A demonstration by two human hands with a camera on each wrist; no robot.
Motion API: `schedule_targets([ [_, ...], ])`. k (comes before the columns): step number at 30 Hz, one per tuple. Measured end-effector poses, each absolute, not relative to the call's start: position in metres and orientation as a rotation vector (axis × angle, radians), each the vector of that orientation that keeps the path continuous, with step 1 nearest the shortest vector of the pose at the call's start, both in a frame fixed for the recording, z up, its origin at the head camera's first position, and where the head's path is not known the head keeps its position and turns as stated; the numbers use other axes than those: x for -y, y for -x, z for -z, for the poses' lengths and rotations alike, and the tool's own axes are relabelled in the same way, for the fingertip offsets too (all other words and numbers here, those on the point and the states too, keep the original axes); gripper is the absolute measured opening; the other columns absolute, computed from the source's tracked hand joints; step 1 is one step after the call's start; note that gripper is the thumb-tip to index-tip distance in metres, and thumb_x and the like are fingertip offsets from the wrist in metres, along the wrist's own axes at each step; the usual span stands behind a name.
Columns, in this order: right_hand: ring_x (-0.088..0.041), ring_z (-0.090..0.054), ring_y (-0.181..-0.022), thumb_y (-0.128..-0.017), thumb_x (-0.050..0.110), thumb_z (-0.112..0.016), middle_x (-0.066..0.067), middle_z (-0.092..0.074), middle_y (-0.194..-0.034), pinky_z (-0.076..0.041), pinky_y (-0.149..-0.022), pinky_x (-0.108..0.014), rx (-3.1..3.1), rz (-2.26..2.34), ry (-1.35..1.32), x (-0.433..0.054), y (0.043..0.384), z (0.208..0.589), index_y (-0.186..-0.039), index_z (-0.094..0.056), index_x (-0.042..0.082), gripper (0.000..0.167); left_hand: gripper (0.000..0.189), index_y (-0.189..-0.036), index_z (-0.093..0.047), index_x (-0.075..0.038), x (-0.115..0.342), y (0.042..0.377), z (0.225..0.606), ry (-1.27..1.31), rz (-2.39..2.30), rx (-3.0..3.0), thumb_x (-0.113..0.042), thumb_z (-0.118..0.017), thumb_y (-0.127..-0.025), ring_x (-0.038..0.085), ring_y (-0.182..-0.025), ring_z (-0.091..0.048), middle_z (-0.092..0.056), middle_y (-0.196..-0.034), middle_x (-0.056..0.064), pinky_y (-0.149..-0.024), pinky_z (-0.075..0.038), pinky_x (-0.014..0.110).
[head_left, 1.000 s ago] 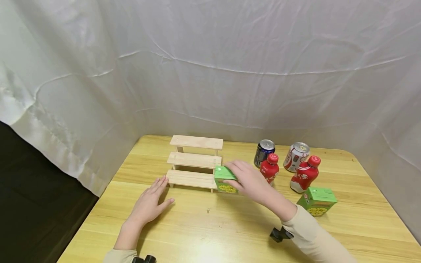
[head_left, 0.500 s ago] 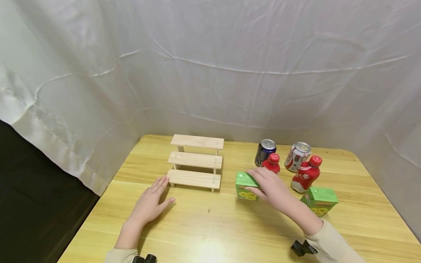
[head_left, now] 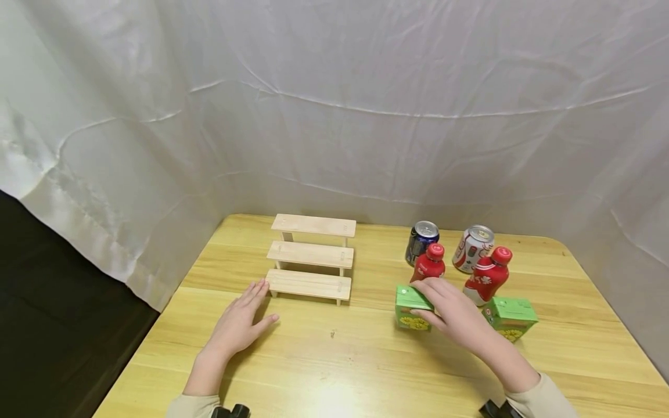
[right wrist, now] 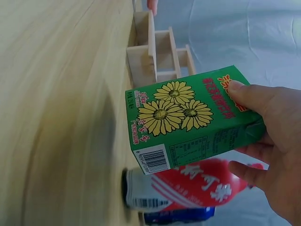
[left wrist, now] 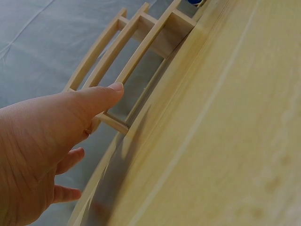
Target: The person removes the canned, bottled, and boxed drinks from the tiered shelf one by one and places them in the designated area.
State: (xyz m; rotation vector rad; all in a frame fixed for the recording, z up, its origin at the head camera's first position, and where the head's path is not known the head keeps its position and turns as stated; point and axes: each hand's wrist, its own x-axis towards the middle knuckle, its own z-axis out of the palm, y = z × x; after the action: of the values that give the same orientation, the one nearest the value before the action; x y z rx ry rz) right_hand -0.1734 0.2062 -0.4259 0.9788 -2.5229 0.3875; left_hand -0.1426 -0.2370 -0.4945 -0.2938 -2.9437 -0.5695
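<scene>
My right hand (head_left: 456, 313) pinches a green drink carton (head_left: 410, 316) from above near its top end. Yellow flowers and a barcode show on the carton (right wrist: 193, 122) in the right wrist view. A red-capped bottle (head_left: 428, 268) stands just behind it, partly covered by the hand. My left hand (head_left: 236, 326) lies with fingers extended, fingertips at the left end of the lowest step of a three-tier wooden stand (head_left: 308, 284). In the left wrist view the thumb (left wrist: 110, 92) overlaps the stand's front edge.
At the right stand a second red bottle (head_left: 487, 278), another green carton (head_left: 509, 316), a dark blue can (head_left: 421, 247) and a white-and-red can (head_left: 470, 249). A pale curtain (head_left: 397, 145) hangs behind the wooden table (head_left: 334, 371).
My right hand has carried the green carton from beside the stand's lowest step rightward and nearer, in front of the bottle. My left hand has stayed at the stand.
</scene>
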Motion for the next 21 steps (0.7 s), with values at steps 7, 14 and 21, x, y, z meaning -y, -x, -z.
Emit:
schedule_targets([
  [7, -0.025, -0.063, -0.105, -0.080, 0.028, -0.078, -0.006, -0.067, -0.112, -0.055, -0.089, -0.046, 2.491, -0.377, -0.985, -0.221, 0.172, 0.435, -0.122, -0.063, 0.006, 0.050, 0.080, -0.153, -0.030, -0.007, 0.236, 0.143, 0.495, 0.293, 0.575, 2.943, -0.048, -0.062, -0.092, 0.035, -0.147, -0.028, -0.030, -0.159, 0.012, -0.117, -0.027, 0.061],
  [14, -0.025, -0.063, -0.105, -0.079, 0.027, -0.078, -0.007, -0.067, -0.111, -0.055, -0.089, -0.047, 2.492, -0.362, -0.980, -0.230, 0.172, 0.440, -0.121, -0.064, 0.007, 0.050, 0.080, -0.153, -0.029, -0.008, 0.237, 0.143, 0.496, 0.286, 0.575, 2.945, -0.047, -0.062, -0.092, 0.035, -0.148, -0.027, -0.029, -0.160, 0.011, -0.116, -0.027, 0.061],
  [21, -0.027, -0.063, -0.106, -0.078, 0.025, -0.079, -0.008, -0.067, -0.113, -0.055, -0.089, -0.049, 2.506, -0.369, -0.945, -0.234, 0.170, 0.442, -0.122, -0.063, 0.007, 0.050, 0.081, -0.153, -0.029, -0.008, 0.237, 0.144, 0.497, 0.288, 0.574, 2.947, -0.050, -0.061, -0.092, 0.035, -0.148, -0.028, -0.029, -0.160, 0.011, -0.117, -0.027, 0.061],
])
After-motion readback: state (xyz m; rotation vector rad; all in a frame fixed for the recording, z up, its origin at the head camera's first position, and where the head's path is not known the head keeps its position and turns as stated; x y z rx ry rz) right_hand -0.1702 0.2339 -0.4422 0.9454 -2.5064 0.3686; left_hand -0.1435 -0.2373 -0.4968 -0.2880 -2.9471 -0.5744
